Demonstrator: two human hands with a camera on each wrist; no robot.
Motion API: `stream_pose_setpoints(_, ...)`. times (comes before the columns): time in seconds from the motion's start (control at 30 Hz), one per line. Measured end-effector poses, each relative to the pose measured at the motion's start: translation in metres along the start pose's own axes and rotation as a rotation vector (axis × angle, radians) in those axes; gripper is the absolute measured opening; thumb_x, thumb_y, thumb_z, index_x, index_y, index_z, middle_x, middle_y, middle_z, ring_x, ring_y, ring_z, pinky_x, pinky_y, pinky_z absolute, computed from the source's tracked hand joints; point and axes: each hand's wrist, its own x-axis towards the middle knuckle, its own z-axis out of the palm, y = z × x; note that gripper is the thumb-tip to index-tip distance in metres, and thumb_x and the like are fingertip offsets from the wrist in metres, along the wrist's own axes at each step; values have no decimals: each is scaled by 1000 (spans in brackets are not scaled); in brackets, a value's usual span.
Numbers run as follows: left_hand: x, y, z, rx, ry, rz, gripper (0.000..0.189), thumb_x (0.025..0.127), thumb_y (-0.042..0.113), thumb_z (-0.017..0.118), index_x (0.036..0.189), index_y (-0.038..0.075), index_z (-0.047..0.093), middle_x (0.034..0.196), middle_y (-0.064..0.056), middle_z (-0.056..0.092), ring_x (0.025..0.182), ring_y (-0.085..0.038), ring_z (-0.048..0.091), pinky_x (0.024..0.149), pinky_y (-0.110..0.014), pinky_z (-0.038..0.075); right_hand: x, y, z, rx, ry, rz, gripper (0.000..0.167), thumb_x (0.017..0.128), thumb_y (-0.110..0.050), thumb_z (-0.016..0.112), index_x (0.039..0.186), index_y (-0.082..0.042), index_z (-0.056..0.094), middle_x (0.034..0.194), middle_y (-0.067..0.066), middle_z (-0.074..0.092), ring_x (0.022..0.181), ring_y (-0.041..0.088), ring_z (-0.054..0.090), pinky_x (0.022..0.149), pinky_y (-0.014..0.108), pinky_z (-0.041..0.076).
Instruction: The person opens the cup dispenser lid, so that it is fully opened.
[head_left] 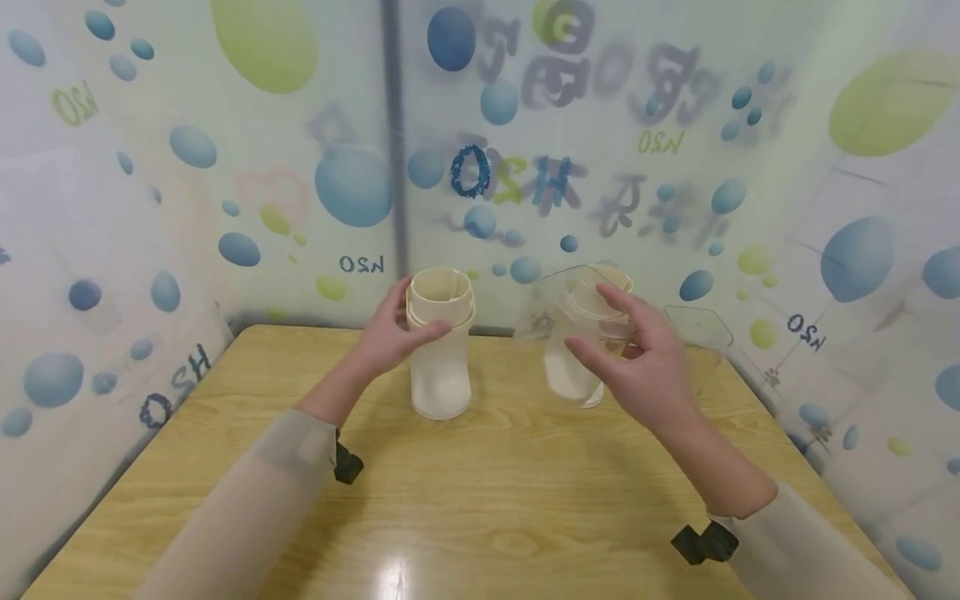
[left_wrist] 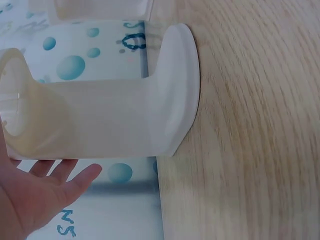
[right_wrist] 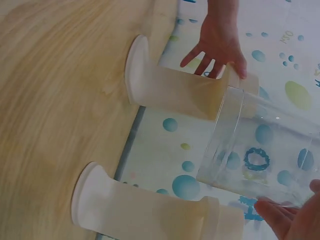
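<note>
A cream plastic stand (head_left: 441, 379), with a round collar on top and a wide foot below, stands upright on the table. My left hand (head_left: 392, 335) holds it at the collar, thumb across the front and fingers behind. To its right is a second stand (head_left: 570, 367) of the same kind, partly covered by my right hand (head_left: 651, 367) in the head view. That hand grips a clear plastic container (right_wrist: 265, 145) by its side, up at the height of the collars. In the right wrist view, the container's far end overlaps the left stand's collar; whether they touch I cannot tell.
The wooden table (head_left: 480, 500) extends toward me from the stands. A light wall panel (head_left: 480, 250) printed with blue and green drops rises directly behind them. Right of my right hand, a clear flat-edged shape (head_left: 699, 325) shows faintly; its kind is unclear.
</note>
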Motion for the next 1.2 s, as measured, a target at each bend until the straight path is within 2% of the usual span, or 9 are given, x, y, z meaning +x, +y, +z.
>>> stream_pose_setpoints(0.07,2,0,-2,-4,-16,0,111,94,46,85,177,25,15,167,-15,43,146,-43,53,115,-62,51,-7,8,-3,-30,-5,20,69,95,-33,88,158,-31,60,159,1,59,105,3,67,70,19,48)
stream_pose_setpoints(0.2,5,-1,-5,0,-43,-3,108,96,44,84,177,29,15,164,-16,45,145,-44,53,113,-63,51,-21,26,-11,-96,-15,56,71,95,-36,88,160,-25,59,159,4,60,95,6,60,68,21,48)
stream_pose_setpoints(0.33,7,-1,-8,4,-67,-13,103,97,43,83,176,36,16,160,-17,48,142,-45,55,109,-62,53,-33,44,-20,-180,-21,74,72,96,-39,87,160,-25,58,162,5,59,98,5,66,70,20,51)
stream_pose_setpoints(0.43,8,-1,-11,9,-80,-18,101,98,43,82,175,39,17,159,-18,48,139,-45,58,109,-60,53,-41,56,-28,-218,-27,89,72,97,-40,86,161,-26,57,163,8,58,99,16,70,69,21,53)
stream_pose_setpoints(0.53,10,-2,-13,10,-90,-22,100,99,43,81,175,40,17,160,-17,48,136,-45,60,110,-61,52,-48,69,-38,-243,-37,123,75,97,-43,85,163,-26,55,165,13,56,105,34,74,67,23,54)
stream_pose_setpoints(0.63,13,-3,-16,-1,-96,-28,101,99,43,81,175,41,15,163,-16,48,137,-45,60,114,-62,49,-53,82,-48,-281,-50,168,79,97,-48,84,165,-22,52,166,18,53,116,46,73,73,26,56)
stream_pose_setpoints(0.87,17,-4,-19,17,-103,-44,102,99,45,80,176,42,13,166,-16,47,140,-46,60,118,-64,46,-61,114,-71,-339,-49,288,92,98,-57,80,170,-14,42,167,31,46,129,57,66,90,54,62)
stream_pose_setpoints(1.07,19,-3,-19,32,-106,-40,101,100,47,79,175,44,13,164,-17,47,139,-47,59,117,-65,46,-61,137,-85,-332,-7,326,99,99,-55,79,173,-8,32,173,29,37,136,65,56,102,75,51)
stream_pose_setpoints(1.2,20,-4,-19,28,-113,-48,100,100,49,79,175,45,13,165,-17,46,139,-47,59,116,-66,46,-62,151,-93,-356,18,392,103,100,-59,76,174,-6,28,173,34,32,139,66,50,103,78,47)
